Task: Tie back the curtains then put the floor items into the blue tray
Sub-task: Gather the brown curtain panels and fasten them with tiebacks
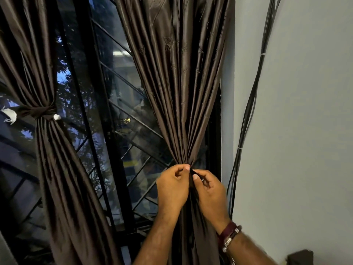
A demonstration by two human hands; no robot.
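Note:
Two dark brown satin curtains hang before a window. The left curtain [44, 73] is gathered and bound at mid-height by a tied band [41, 111] of the same cloth. The right curtain [181, 83] is bunched into a narrow waist where both hands meet. My left hand [172, 185] pinches the gathered cloth from the left. Against it, my right hand [209, 190] holds a thin dark tie strip [193, 172] between thumb and fingers. The floor items and the blue tray are out of view.
Behind the curtains is a window [107, 111] with black metal grille bars. A bundle of black cables [248, 115] runs down the pale wall [305, 111] to the right of the curtain. A dark object's corner [300, 256] shows at the bottom right.

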